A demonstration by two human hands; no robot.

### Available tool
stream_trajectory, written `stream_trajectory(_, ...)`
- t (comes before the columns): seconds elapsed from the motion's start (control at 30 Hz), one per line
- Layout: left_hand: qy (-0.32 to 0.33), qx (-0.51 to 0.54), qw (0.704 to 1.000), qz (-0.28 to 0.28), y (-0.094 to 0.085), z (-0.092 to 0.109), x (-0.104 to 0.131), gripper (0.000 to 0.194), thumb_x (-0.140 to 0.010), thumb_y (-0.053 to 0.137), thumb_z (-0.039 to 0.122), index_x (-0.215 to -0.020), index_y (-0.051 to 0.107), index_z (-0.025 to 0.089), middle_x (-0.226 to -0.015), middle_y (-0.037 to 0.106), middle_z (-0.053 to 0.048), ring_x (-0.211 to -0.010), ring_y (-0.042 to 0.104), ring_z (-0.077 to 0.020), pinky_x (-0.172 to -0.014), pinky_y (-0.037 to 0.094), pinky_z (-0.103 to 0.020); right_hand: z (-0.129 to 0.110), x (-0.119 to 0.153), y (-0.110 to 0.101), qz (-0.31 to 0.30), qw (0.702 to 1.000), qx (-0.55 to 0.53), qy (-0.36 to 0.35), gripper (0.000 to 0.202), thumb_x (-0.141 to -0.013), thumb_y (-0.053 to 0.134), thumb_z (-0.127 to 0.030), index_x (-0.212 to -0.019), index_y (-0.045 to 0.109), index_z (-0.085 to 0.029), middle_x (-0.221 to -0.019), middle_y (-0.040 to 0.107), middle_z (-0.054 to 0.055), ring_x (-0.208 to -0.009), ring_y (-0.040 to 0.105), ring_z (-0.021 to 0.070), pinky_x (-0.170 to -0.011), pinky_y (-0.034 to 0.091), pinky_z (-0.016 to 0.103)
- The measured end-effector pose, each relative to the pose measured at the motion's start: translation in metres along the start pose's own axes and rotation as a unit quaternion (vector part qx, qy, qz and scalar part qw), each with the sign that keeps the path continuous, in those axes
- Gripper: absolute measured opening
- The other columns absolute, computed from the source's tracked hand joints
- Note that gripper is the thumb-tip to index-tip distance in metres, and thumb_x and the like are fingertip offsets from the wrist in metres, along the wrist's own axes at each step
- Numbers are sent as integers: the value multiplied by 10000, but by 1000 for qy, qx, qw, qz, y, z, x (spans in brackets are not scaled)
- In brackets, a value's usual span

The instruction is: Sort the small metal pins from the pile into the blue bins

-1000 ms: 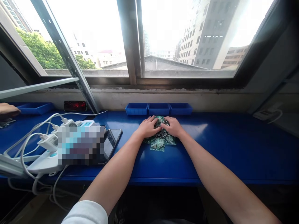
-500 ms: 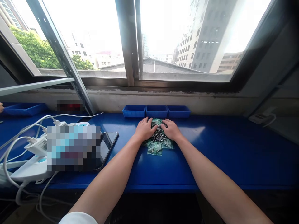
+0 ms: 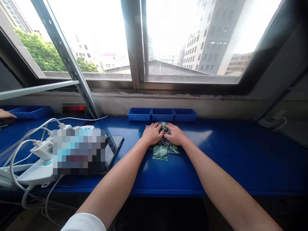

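A heap of small, thin metal pieces (image 3: 164, 141), like screws or pins, lies on the blue tabletop. My left hand (image 3: 152, 133) rests over the heap's left side, palm down with fingers stretched out. On the opposite side, my right hand (image 3: 177, 134) lies flat with its fingers extended. The two thumbs come close together above the middle. Small clear-green packets holding similar pieces are mixed in: one packet (image 3: 160, 153) lies at the front, and another packet (image 3: 174, 148) sits beside it to the right. Both hands cover part of the heap.
Three blue bins (image 3: 162, 115) stand in a row against the wall beyond the heap. To the left lie a phone (image 3: 115, 144) and a white power strip (image 3: 36, 173) with plugs and cables. Another person's hand (image 3: 7, 116) shows at the far left near a blue tray (image 3: 33, 112).
My hands have drawn closer together over the heap, thumbs nearer each other. The view has shifted slightly, and the other person's hand reaches further in at the left.
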State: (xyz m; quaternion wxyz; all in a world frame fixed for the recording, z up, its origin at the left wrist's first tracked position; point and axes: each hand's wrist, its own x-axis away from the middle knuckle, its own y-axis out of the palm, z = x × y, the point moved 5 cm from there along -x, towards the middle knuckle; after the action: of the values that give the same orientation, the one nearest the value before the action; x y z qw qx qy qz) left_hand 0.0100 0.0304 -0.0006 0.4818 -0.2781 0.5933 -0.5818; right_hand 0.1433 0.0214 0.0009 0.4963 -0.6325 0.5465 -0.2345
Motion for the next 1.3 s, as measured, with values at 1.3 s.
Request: stream_trajectory(1.3, -118, -15, 992, 40, -6, 4, -2, 597, -859, 261, 580, -1193, 540, 171, -1194, 566, -153, -1115, 464, -340, -912, 331, -458, 23, -6, -12, 201, 968, -102, 112, 407, -807, 459, -313, -1183, 527, -175, -1104, 583, 103, -998, 563, 217, -841, 444, 326)
